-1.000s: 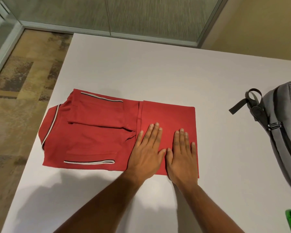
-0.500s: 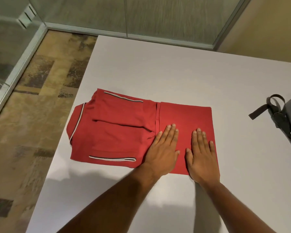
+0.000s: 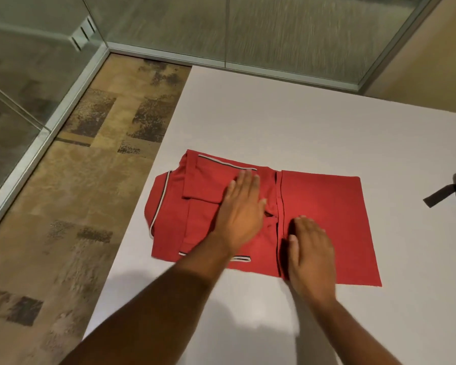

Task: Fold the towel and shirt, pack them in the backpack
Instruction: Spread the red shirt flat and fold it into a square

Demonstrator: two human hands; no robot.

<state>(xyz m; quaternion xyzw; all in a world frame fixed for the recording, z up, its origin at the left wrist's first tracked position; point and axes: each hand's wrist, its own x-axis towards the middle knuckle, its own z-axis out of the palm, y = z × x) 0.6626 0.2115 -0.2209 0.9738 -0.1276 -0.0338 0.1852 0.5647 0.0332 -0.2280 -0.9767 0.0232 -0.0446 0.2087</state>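
A red shirt (image 3: 324, 206) with white-and-black trim lies partly folded on the white table (image 3: 274, 122), sleeves tucked in, collar end at the left. My left hand (image 3: 241, 209) lies flat with straight fingers on the sleeve part left of the fold line. My right hand (image 3: 309, 248) rests flat on the shirt right beside the fold line, near its front edge. Only a dark strap of the backpack (image 3: 448, 191) shows at the right frame edge. No towel is in view.
The table's left edge (image 3: 132, 227) runs close to the shirt's collar end, with patterned carpet (image 3: 71, 206) below. Glass partition walls (image 3: 221, 25) stand behind the table.
My left hand slid left across the fold line onto the sleeve part; my right hand followed left to the fold line. The view swung left, pushing the backpack almost out of frame.
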